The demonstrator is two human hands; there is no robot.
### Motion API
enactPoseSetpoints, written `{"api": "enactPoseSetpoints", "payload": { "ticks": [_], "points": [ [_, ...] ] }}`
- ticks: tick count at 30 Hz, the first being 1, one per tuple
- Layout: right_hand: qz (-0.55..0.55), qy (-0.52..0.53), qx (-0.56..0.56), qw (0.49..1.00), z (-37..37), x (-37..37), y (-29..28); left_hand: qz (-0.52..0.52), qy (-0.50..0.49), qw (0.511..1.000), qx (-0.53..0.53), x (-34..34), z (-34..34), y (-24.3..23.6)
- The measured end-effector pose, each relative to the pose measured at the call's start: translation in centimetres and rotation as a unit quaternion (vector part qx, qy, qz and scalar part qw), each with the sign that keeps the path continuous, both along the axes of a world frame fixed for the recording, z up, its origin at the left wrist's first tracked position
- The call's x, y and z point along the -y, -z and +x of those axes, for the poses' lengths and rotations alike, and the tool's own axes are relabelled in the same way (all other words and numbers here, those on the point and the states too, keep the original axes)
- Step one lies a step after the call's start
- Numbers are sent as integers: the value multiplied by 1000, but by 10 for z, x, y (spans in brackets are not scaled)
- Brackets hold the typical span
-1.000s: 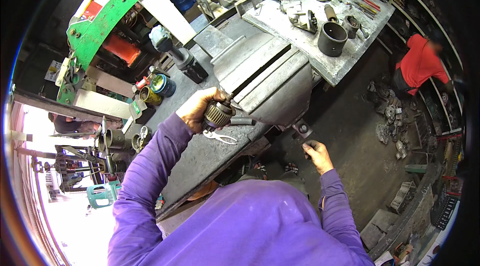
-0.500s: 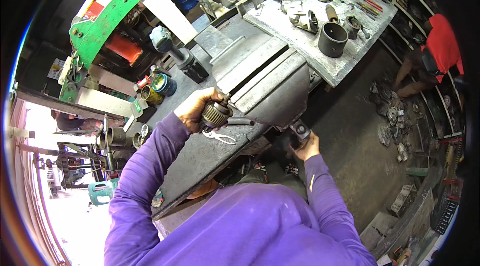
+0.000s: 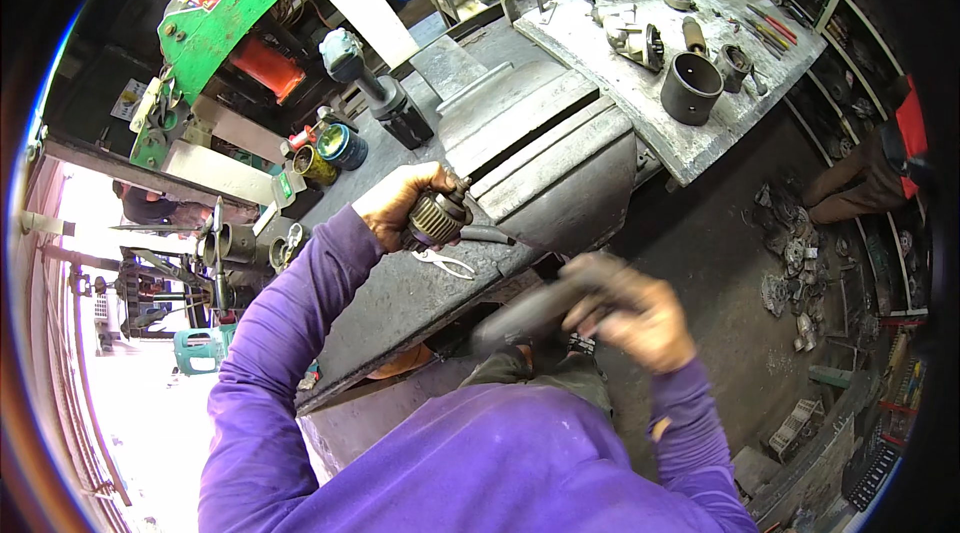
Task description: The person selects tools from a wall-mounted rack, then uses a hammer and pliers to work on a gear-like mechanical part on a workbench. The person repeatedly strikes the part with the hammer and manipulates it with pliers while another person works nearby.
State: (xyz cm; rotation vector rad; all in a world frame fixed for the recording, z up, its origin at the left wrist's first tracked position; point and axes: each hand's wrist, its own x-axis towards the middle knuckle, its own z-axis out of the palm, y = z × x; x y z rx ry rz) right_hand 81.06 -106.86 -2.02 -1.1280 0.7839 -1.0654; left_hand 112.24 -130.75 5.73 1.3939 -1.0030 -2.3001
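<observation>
My left hand is closed round a dark armature with a ribbed metal body. Its narrow upper end is by the left side of the bench vise, close to the jaws; whether it touches them I cannot tell. At the front of the vise, my right hand is blurred by motion, its fingers curled at the end of a thick dark vise handle. The handle is smeared too and slants down to the left. Below my left hand, pliers with pale handles lie on the dark workbench, near a short dark tube.
A cordless impact wrench stands behind the vise, near paint-stained cans and a green press frame. A pale side table holds a metal cylinder and tools. Metal parts lie on the floor near a person in red.
The vise handle has swung up into a slant, and my right hand has risen and moved right with it. My left hand still holds the armature by the vise. My view has shifted slightly.
</observation>
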Motion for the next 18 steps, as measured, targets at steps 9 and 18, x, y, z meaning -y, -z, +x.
{"api": "enactPoseSetpoints", "payload": {
  "ticks": [9, 18],
  "points": [
    [234, 231, 225, 917, -27, 56, 152, 29, 2, 999, 20, -1, -5, -6],
    [-32, 509, 95, 855, -144, 86, 73, 44, 13, 998, 35, 4, -9, -9]
  ]
}}
